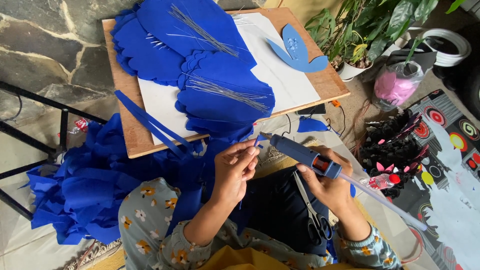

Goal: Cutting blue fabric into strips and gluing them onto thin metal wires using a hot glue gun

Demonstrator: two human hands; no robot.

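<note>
The right hand [327,187] is wrapped round the handle of a blue glue gun [305,155], its grip closed firmly on it, the nozzle aimed left and a clear glue stick [385,200] trailing out of the back toward the lower right. The left hand [235,167] holds its fingertips pressed together, pinching a small blue foam piece [257,141] right at the nozzle tip, just off the near edge of the wooden board [330,82] that serves as a tabletop. So the step in hand looks like gluing: a dab of hot glue being laid on the little piece held up in the air over the lap. On the board lie large blue foam petals [200,65] in overlapping stacks, with bundles of thin wire [225,92] across them, over a white sheet [285,80]; a lighter blue cut-out shape [295,50] sits near the far right corner, and long blue strips [150,125] hang over the near left edge. A heap of blue foam offcuts [80,195] lies on the floor by the left side, scissors [312,212] rest on the lap, and potted plants [370,30] stand beyond the right edge. By my judgement, the next move calls for a steady nozzle, a small bead only, fingertips kept clear of the hot glue, and a quick press before it sets.
</note>
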